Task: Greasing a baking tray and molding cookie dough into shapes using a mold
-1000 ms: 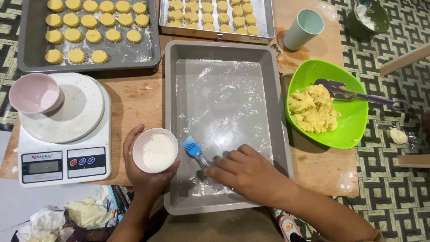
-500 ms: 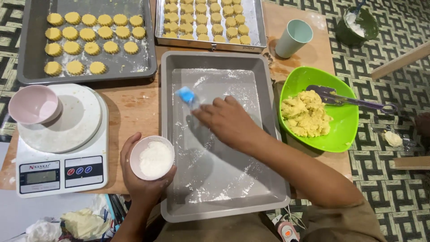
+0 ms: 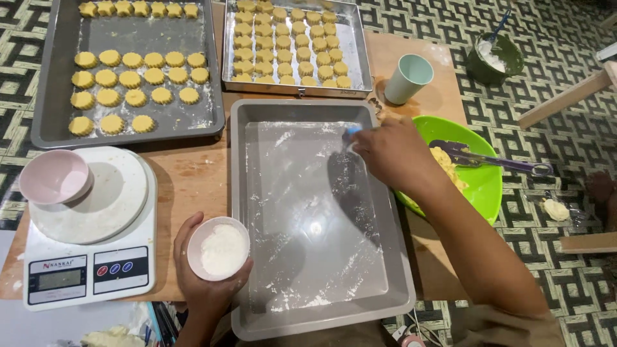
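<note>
My left hand cups a small white bowl of flour beside the near-left edge of a grey baking tray. The tray's floor is streaked with white flour. My right hand grips a blue-tipped pastry brush and holds its bristles on the tray's far-right corner. My right forearm crosses the tray's right rim.
A green bowl of yellow dough with purple tongs sits right of the tray. Two trays of shaped cookies, a dark one and a metal one, lie at the back, with a mint cup. A scale with a pink bowl stands left.
My right hand swept the brush from the tray's near-left part, by the flour bowl, across to its far-right corner. The left hand kept holding the flour bowl.
</note>
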